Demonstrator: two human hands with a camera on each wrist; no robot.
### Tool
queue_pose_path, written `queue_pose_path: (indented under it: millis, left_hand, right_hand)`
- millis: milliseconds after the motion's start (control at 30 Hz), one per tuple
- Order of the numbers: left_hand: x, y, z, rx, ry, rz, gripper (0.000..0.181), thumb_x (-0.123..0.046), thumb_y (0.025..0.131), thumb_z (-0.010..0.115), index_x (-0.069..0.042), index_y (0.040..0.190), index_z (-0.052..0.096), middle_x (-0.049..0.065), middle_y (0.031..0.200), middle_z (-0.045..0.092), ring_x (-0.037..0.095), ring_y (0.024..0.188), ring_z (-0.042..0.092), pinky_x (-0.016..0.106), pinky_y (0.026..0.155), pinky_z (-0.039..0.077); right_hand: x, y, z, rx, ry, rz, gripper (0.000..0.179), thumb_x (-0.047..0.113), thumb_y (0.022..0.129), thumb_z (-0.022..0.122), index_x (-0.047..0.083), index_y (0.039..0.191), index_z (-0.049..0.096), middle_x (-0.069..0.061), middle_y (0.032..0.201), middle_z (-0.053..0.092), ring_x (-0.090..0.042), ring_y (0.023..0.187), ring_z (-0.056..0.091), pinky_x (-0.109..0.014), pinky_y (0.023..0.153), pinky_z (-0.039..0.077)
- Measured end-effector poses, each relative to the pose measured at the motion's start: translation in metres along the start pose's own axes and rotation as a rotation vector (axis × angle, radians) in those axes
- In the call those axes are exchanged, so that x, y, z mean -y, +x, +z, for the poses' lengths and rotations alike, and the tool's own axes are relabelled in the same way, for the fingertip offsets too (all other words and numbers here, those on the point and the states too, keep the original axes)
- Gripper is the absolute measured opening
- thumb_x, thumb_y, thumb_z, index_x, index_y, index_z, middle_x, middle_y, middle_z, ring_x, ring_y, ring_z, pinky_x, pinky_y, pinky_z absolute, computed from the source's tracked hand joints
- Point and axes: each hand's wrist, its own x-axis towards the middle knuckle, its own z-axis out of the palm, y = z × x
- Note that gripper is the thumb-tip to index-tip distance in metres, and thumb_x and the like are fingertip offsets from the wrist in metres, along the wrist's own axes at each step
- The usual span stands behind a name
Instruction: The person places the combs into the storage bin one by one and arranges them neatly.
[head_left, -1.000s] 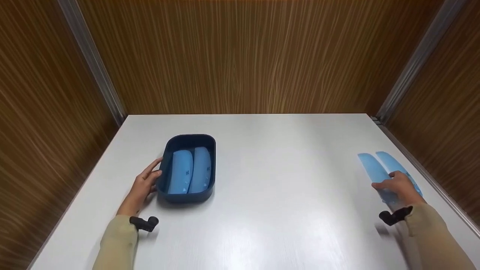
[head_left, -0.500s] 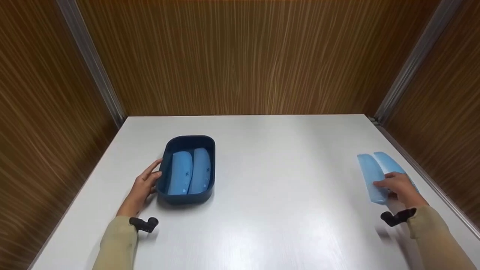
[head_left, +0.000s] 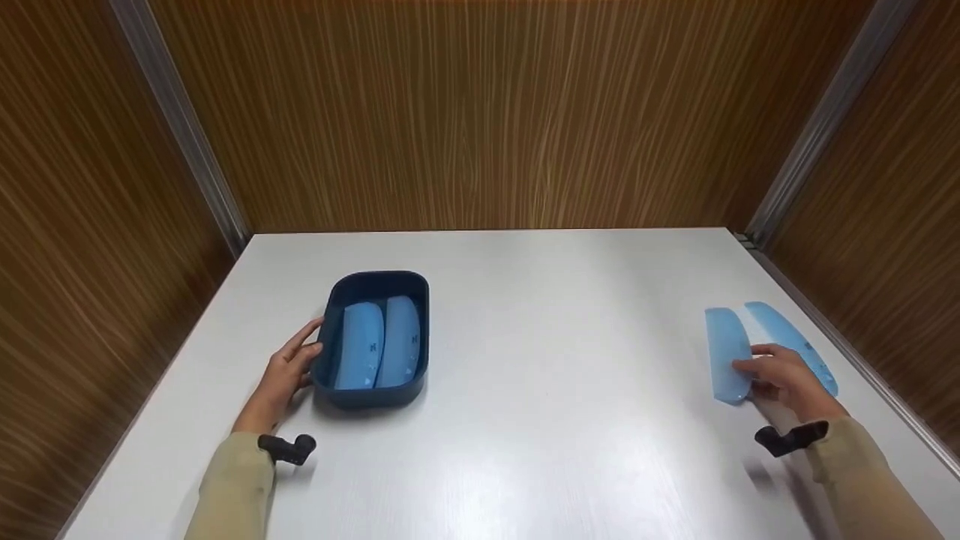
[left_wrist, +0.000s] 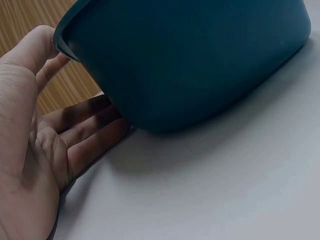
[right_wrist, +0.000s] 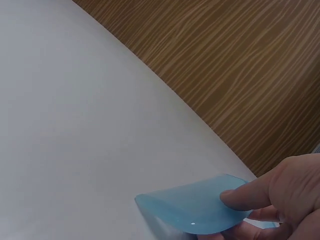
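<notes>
In the head view my left hand [head_left: 287,373] touches the left side of a dark blue rectangular box [head_left: 371,398] with rounded corners. Up close in the left wrist view, the thumb meets the rim and straight fingers rest against the lower wall. Two light-blue plastic dough scrapers [head_left: 360,345] lie side by side inside. At the far right my right hand [head_left: 791,381] pinches another blue scraper [head_left: 724,341] between thumb and fingers. The right wrist view shows this scraper [right_wrist: 192,204] bowed and tilted over the table. Another scraper [head_left: 796,337] lies just right of it, partly behind my hand.
Both hands work over a white table [head_left: 555,360]. Brown wood-grain panels [head_left: 480,112] stand at the back and on both sides, with metal strips at the corners. Each wrist wears a small black camera.
My right hand has drawn its scraper left, away from the one beside it, so the gap between them has widened. My left hand and the box have stayed in place.
</notes>
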Motion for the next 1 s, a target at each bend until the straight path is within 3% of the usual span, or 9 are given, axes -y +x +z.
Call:
queue_pose_path:
  millis: [200, 400, 567, 767, 1000]
  left_hand:
    - [-0.001, 0.000, 0.000, 0.006, 0.002, 0.001, 0.056, -0.040, 0.094, 0.052, -0.034, 0.145, 0.032, 0.011, 0.145, 0.036, 0.029, 0.122, 0.045, 0.030, 0.083, 0.046]
    - [0.000, 0.000, -0.001, 0.001, -0.015, -0.016, 0.055, -0.040, 0.094, 0.053, -0.035, 0.145, 0.032, 0.010, 0.145, 0.036, 0.028, 0.123, 0.045, 0.031, 0.084, 0.045]
    - [0.000, 0.001, 0.000, 0.000, -0.002, -0.010, 0.054, -0.038, 0.094, 0.052, -0.034, 0.145, 0.032, 0.010, 0.144, 0.037, 0.028, 0.122, 0.046, 0.031, 0.085, 0.045]
    - [0.000, 0.001, -0.001, -0.010, -0.006, -0.011, 0.054, -0.038, 0.094, 0.053, -0.034, 0.144, 0.033, 0.011, 0.143, 0.038, 0.029, 0.121, 0.046, 0.030, 0.084, 0.046]
    - [0.001, 0.002, -0.002, -0.003, 0.008, -0.016, 0.055, -0.039, 0.094, 0.053, -0.034, 0.145, 0.033, 0.010, 0.145, 0.035, 0.029, 0.123, 0.044, 0.034, 0.087, 0.044]
  right_hand:
    - [0.005, -0.003, 0.008, -0.002, 0.030, 0.008, 0.089, 0.039, 0.088, 0.062, -0.008, 0.142, 0.009, -0.037, 0.141, 0.017, -0.047, 0.116, 0.042, -0.055, 0.095, 0.035]
    - [0.011, 0.000, 0.015, -0.015, 0.088, 0.028, 0.087, 0.032, 0.086, 0.066, -0.007, 0.142, 0.013, -0.036, 0.140, 0.022, -0.027, 0.092, 0.055, -0.037, 0.079, 0.050]
    - [0.012, 0.000, 0.021, -0.009, 0.116, 0.040, 0.090, 0.034, 0.086, 0.066, -0.006, 0.144, 0.010, -0.035, 0.143, 0.019, -0.030, 0.097, 0.053, -0.036, 0.079, 0.050]
    - [0.011, -0.005, 0.030, 0.013, 0.161, -0.005, 0.088, 0.036, 0.085, 0.067, -0.004, 0.143, 0.014, -0.031, 0.140, 0.025, -0.025, 0.095, 0.054, -0.034, 0.079, 0.048]
    - [0.017, -0.011, 0.039, 0.024, 0.143, -0.004, 0.089, 0.043, 0.084, 0.066, 0.002, 0.144, 0.016, -0.026, 0.143, 0.023, -0.030, 0.108, 0.048, -0.032, 0.083, 0.046]
